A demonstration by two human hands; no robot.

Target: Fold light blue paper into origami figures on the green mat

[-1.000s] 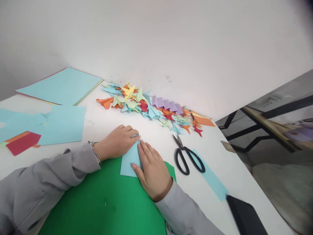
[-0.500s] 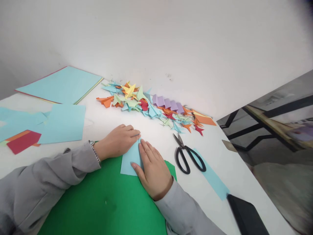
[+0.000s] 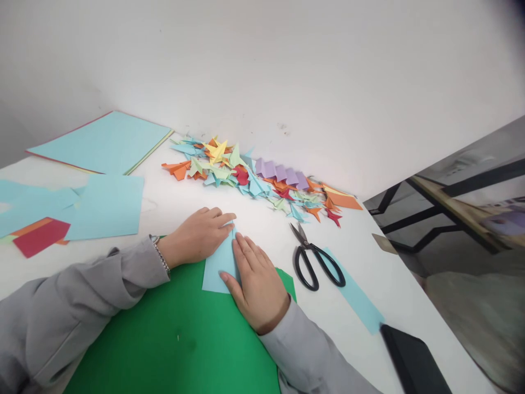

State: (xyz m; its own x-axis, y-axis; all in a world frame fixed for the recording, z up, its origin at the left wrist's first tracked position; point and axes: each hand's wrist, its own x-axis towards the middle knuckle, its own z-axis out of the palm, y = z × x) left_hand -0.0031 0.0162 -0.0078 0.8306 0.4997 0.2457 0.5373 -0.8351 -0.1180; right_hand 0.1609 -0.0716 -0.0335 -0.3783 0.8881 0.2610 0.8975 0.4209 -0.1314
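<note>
A light blue sheet of paper (image 3: 219, 273) lies on the green board (image 3: 176, 334), partly covered by both hands. My left hand (image 3: 200, 236) is at the sheet's upper end, its fingers curled and its thumb and forefinger at the top edge. My right hand (image 3: 258, 282) rests flat on the right side of the same sheet, fingers stretched out and thumb spread toward the lower middle. A crease or folded edge shows near the top between the hands. Black-handled scissors (image 3: 305, 253) lie to the right with their blades apart.
Folded paper pieces in many colours (image 3: 254, 183) are heaped along the wall. A stack of coloured sheets (image 3: 102, 142) lies back left, with blue sheets (image 3: 110, 210) and a red piece (image 3: 41, 238) nearer. At right are a blue strip (image 3: 361, 303) and a black device (image 3: 414, 361).
My left forefinger has lifted slightly from the top of the sheet. My right hand stays in place on the paper.
</note>
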